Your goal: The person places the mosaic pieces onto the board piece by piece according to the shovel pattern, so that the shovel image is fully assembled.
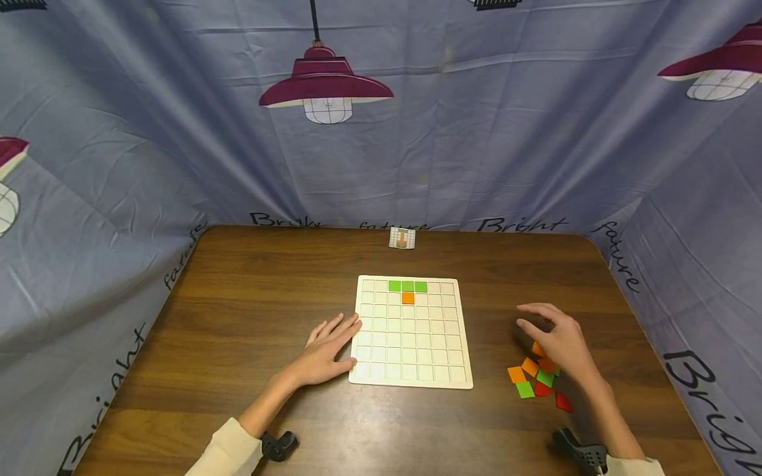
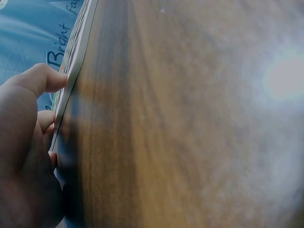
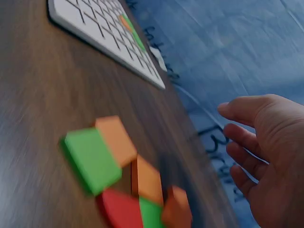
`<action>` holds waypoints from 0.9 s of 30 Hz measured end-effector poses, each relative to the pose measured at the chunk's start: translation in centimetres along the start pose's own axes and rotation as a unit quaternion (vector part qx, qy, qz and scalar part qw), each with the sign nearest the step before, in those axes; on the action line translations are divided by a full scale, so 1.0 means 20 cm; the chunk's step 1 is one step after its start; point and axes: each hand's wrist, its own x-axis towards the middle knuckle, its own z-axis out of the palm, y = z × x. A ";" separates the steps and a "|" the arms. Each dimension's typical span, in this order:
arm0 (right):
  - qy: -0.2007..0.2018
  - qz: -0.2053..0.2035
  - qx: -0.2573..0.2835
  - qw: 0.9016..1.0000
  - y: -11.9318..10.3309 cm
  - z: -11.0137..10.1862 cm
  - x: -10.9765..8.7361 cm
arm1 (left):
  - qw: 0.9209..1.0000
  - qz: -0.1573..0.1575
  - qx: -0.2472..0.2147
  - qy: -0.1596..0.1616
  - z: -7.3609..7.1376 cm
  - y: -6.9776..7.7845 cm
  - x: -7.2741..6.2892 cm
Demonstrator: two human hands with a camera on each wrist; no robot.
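A white grid board (image 1: 411,334) lies flat on the wooden table. Three green tiles (image 1: 407,286) sit side by side in its far row, and one orange tile (image 1: 407,298) is below the middle one. My left hand (image 1: 321,357) rests at the board's left edge, fingers spread, fingertips and thumb touching the rim. Above a loose pile at the right hovers my right hand (image 1: 565,340), its fingers loosely bent with nothing between them. Under and beside it lie several orange, green and red pieces, among them a green tile (image 3: 92,159) and a red piece (image 3: 121,209); the hand partly hides the pile.
A small card (image 1: 401,238) printed with a grid and a coloured pattern lies at the table's back edge, beyond the board. Blue-grey cloth (image 1: 417,158) with lamp pictures and lettering hangs around the back and sides of the table (image 1: 268,277).
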 end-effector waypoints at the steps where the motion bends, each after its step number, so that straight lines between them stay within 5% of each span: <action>1: 0.003 0.009 -0.005 1.000 0.01 -0.02 -0.03 | 1.000 0.000 0.000 0.000 0.00 0.00 0.00; 14: 0.047 0.099 -0.051 0.993 0.26 -0.19 -0.26 | 1.000 -0.004 0.002 -0.004 0.00 -0.01 0.00; 27: 0.013 0.101 -0.043 0.994 0.42 -0.22 -0.37 | 1.000 -0.004 0.003 -0.004 0.00 -0.01 0.00</action>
